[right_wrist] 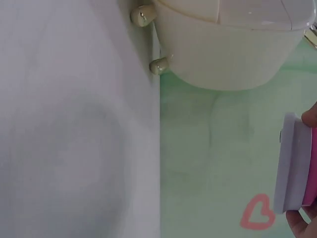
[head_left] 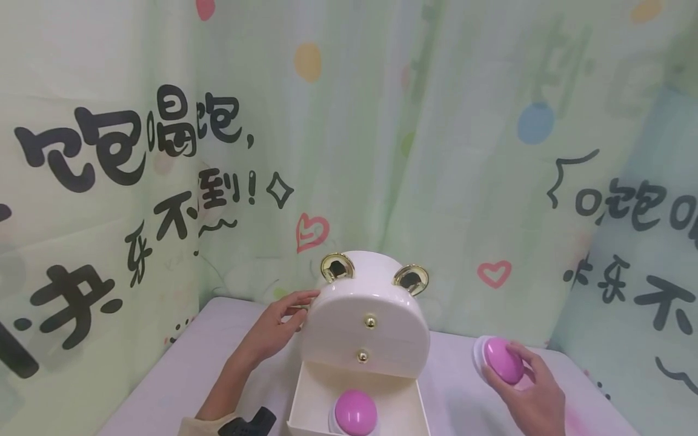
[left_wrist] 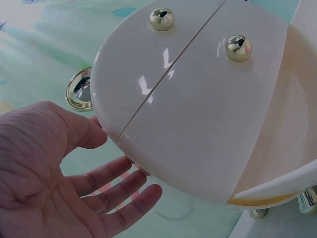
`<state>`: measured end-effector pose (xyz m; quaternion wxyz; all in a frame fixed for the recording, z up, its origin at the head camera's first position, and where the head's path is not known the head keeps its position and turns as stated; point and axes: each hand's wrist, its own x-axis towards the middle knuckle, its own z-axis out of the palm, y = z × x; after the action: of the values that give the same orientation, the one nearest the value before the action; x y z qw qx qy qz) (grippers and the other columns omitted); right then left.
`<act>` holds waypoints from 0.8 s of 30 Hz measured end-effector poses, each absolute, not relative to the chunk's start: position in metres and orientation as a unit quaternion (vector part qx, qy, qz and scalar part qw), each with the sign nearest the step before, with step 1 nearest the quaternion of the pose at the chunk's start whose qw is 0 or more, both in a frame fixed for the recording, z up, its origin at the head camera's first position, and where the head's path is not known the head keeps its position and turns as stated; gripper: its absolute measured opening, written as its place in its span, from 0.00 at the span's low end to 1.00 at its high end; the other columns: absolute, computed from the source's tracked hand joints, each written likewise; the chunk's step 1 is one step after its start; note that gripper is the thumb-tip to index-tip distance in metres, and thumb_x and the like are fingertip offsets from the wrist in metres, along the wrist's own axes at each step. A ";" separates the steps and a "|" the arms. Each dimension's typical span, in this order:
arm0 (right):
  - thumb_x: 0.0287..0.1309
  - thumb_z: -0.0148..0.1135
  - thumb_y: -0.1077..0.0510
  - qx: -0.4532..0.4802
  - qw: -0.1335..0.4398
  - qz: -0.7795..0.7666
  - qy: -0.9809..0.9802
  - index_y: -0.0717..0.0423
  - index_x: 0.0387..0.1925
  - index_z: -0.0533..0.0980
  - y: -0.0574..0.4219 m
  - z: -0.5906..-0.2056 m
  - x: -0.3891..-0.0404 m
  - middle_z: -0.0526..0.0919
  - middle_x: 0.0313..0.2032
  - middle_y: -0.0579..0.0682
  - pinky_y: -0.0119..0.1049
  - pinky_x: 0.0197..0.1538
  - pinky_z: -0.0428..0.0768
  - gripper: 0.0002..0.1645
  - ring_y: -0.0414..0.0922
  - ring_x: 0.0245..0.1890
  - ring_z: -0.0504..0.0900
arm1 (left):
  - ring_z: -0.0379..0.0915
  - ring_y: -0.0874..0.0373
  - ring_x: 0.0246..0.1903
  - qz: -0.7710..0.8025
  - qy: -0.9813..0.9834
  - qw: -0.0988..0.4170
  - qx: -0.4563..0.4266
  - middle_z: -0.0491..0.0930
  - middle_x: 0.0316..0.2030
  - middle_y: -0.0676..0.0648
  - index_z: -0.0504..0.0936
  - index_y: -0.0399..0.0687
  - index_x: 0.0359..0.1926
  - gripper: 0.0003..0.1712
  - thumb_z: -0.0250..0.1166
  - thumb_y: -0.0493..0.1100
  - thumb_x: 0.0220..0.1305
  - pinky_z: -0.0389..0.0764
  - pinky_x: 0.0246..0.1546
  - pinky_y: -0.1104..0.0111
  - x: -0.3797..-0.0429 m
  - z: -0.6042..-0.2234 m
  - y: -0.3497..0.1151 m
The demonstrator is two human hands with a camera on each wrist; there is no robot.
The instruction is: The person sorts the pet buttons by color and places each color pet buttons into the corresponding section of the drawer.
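Note:
A glossy white drawer box point(head_left: 365, 333) with a rounded top, two gold-rimmed ears and gold ball knobs stands on the table. Its bottom drawer point(head_left: 322, 393) is pulled out, and a pink domed button with a white base point(head_left: 356, 413) lies inside. My left hand point(head_left: 278, 327) rests its fingertips against the box's left side, fingers loosely spread, as the left wrist view point(left_wrist: 74, 163) also shows. Off to the right, my right hand point(head_left: 531, 387) grips a second pink domed button point(head_left: 504, 361) by its edges, its white base point(right_wrist: 292, 163) facing left.
The box stands on a pale lilac table point(head_left: 458, 387) on short gold feet point(right_wrist: 143, 16). Behind and on both sides hangs a light green curtain point(head_left: 360, 121) printed with dark characters, hearts and coloured dots. A dark band point(head_left: 248, 422) is on the left wrist.

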<state>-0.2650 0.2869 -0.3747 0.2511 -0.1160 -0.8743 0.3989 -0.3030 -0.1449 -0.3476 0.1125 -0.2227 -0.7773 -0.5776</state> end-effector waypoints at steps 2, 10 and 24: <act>0.45 0.73 0.39 -0.108 0.266 0.396 -0.872 0.54 0.67 0.62 0.281 -0.372 -0.260 0.66 0.67 0.58 0.59 0.58 0.71 0.51 0.60 0.64 0.65 | 0.72 0.45 0.55 -0.577 -0.777 0.113 -0.224 0.74 0.58 0.43 0.73 0.56 0.63 0.22 0.54 0.38 0.70 0.80 0.45 0.59 -0.303 -0.348 -0.145; 0.40 0.79 0.48 -0.074 0.336 0.392 -0.853 0.48 0.61 0.71 0.259 -0.356 -0.242 0.72 0.63 0.47 0.09 0.42 0.67 0.44 0.45 0.61 0.72 | 0.72 0.45 0.55 -0.576 -0.779 0.112 -0.222 0.74 0.58 0.43 0.73 0.56 0.63 0.22 0.53 0.38 0.70 0.80 0.45 0.59 -0.302 -0.347 -0.145; 0.21 0.83 0.71 0.086 0.459 0.387 -0.795 0.57 0.49 0.79 0.227 -0.343 -0.218 0.81 0.52 0.39 0.14 0.53 0.68 0.43 0.26 0.54 0.74 | 0.72 0.46 0.55 -0.575 -0.780 0.112 -0.221 0.75 0.58 0.44 0.73 0.56 0.63 0.22 0.53 0.38 0.70 0.80 0.46 0.60 -0.302 -0.346 -0.145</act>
<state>-0.2179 0.2274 -0.3430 0.4590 0.0857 -0.7950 0.3873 -0.3017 -0.1446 -0.3464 0.1121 -0.2214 -0.7799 -0.5747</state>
